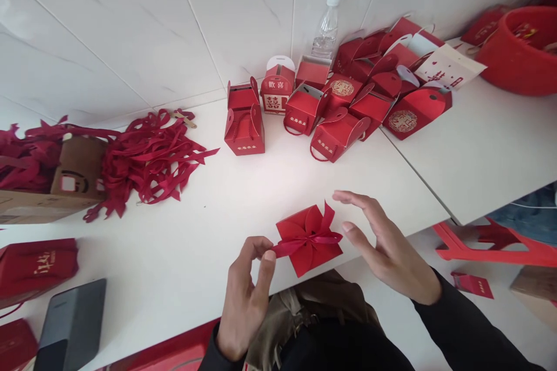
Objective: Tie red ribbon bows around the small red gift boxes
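Here's the small red box (pixel 314 262), closed, with petal-like flaps folded over its top, sitting right at the near edge of the white table (pixel 191 278), squarely in front of the person. A red ribbon (pixel 319 239) runs across it, knotted over the middle, one tail standing up and slanting toward the back. And look at the left hand (pixel 246 295): thumb and forefinger are drawn together on the ribbon's left end, a light pinch. The right hand (pixel 387 255) is on the other side, just beside the box, thumb and fingers spread well apart with nothing between them.

Beyond the box, across a stretch of table, there's a crowd of red handled cartons (pixel 246 133), several with tops gaping, bunched toward the wall (pixel 243 23). A clear bottle (pixel 324 37) with a white cap stands behind them. Off to the right, a red basin (pixel 505 66) rests on the adjoining tabletop, and below that a red stool (pixel 478 252) shows past the edge. Over on the left, a tangled heap of ribbons (pixel 152 156) spills beside a cardboard box (pixel 82 165) loaded with more, and nearer the person lies a grey device (pixel 72 324).
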A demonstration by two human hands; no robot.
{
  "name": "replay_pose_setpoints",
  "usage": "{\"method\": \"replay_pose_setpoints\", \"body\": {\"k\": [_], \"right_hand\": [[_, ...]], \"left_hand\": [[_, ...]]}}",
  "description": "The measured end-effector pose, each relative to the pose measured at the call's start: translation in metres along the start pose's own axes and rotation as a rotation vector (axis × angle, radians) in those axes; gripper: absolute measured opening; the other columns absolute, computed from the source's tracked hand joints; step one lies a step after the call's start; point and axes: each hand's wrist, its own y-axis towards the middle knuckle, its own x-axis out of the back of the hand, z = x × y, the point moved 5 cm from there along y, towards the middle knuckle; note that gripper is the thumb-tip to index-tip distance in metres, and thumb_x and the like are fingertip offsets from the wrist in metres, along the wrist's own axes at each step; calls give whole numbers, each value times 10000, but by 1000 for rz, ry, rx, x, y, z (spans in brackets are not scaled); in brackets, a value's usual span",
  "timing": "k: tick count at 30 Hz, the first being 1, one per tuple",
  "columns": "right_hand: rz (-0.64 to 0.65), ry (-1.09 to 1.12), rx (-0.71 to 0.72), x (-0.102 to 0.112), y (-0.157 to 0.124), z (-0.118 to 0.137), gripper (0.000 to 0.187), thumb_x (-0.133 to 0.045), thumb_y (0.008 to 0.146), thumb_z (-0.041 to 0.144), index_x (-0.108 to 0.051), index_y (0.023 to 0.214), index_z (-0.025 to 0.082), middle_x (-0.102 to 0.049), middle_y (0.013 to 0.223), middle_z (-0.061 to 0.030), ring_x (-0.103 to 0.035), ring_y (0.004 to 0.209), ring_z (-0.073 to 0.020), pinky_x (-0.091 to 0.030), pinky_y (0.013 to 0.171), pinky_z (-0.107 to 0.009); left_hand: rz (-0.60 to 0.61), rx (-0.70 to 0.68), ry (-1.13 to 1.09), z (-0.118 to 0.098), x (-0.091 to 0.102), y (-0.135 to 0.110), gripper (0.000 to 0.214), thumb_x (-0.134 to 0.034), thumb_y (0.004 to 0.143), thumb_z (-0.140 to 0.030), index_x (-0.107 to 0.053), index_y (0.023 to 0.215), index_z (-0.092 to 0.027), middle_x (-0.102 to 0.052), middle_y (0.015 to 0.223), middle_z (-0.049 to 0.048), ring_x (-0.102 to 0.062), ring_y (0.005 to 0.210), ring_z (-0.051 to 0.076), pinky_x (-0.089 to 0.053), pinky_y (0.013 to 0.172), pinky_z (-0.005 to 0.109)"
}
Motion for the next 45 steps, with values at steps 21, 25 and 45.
{"method": "replay_pose_setpoints", "body": {"k": [21,25,45], "right_hand": [[-102,13,-78,1,2,-7,332,-532,969,578,-586,1059,263,-652,1084,-65,-607,1046,-269,-513,852,-397],[-27,-80,50,-5,-4,4,288,-564,971,534,-581,1071,264,-628,1019,-60,-596,981,-264,-514,855,-419],[22,54,-120,-7,12,-6,363,-468,997,566,-598,945,232,-635,798,-9,-495,532,-155,-382,455,-283]], "left_hand": [[-285,-316,199,-21,-2,0,198,-509,984,-298,-597,1144,-224,-607,1188,104,-556,1139,249,-483,944,414],[-194,-497,334,-47,-23,7,217,-564,940,-210,-640,1142,-234,-582,1240,104,-520,1184,265,-472,973,446],[-175,-553,360,-55,-40,23,145,-577,896,-122,-696,916,-202,-660,1005,72,-551,972,232,-473,855,398]]}}
